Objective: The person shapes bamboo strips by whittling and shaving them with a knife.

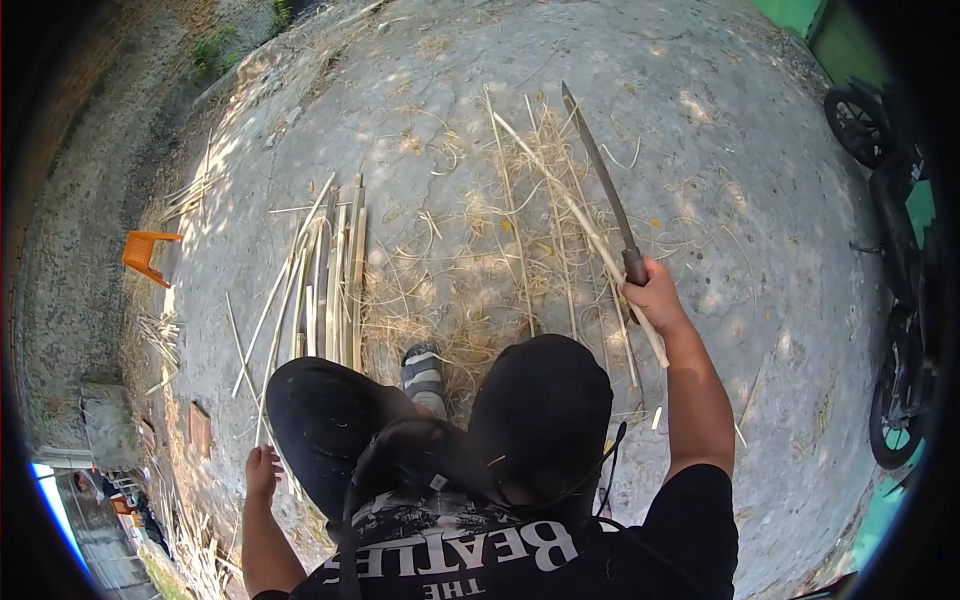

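Observation:
My right hand (658, 298) is wrapped round the dark handle of a machete (606, 178), its long blade pointing away from me. A pale bamboo strip (570, 203) runs under the same hand, its near end sticking out below the wrist; whether the fingers also grip it is unclear. My left hand (262, 473) is low at the left, beside my knee, fingers loosely bent and with nothing plainly in them. A thin strip (263, 405) ends close to its fingertips.
Bamboo strips (340, 275) lie in a bundle ahead of my left knee. Curly shavings (470, 265) litter the concrete ground (740, 300). An orange chair (150, 256) is at the left, a motorcycle (895, 270) at the right. My sandalled foot (423, 375) is between my knees.

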A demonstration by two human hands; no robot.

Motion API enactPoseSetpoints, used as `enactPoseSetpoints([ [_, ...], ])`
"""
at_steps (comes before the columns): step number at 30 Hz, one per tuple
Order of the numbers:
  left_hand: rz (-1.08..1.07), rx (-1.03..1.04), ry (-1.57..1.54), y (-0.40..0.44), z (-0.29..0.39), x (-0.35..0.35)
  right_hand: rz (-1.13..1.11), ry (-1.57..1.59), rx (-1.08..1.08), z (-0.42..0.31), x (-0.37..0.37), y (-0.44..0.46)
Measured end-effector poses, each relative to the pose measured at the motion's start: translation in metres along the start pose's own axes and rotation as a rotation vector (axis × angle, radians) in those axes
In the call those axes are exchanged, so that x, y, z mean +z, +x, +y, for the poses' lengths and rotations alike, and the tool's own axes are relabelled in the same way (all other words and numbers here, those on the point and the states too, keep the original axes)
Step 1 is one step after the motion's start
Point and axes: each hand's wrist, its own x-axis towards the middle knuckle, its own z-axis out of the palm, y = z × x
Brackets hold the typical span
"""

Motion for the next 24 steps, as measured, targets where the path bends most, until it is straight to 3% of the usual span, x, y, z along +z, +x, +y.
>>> enactPoseSetpoints([
  [3, 0.127, 0.417, 0.021, 0.046, 0.085, 0.000, -0.037, 0.170, 0.151, -0.025, -0.022, -0.062],
  [7, 0.139, 0.990, 0.201, 0.049, 0.252, 0.061, -0.142, 0.580, 0.136, -0.042, -0.051, -0.129],
  [8, 0.064, 0.987, 0.244, 0.011, 0.302, 0.085, -0.122, 0.618, 0.129, -0.051, -0.055, -0.145],
  [11, -0.098, 1.378, 0.414, -0.011, 0.378, 0.152, -0.069, 0.716, 0.081, -0.075, -0.068, -0.189],
  [12, -0.163, 1.389, 0.447, -0.039, 0.399, 0.173, -0.064, 0.722, 0.075, -0.084, -0.071, -0.202],
  [15, -0.282, 1.706, 0.577, -0.080, 0.435, 0.235, -0.023, 0.749, 0.061, -0.105, -0.075, -0.240],
  [21, -0.529, 1.943, 0.612, -0.176, 0.442, 0.322, -0.050, 0.730, 0.031, -0.138, -0.083, -0.293],
  [24, -0.459, 2.155, 0.480, -0.201, 0.426, 0.356, -0.068, 0.715, 0.036, -0.148, -0.088, -0.311],
])
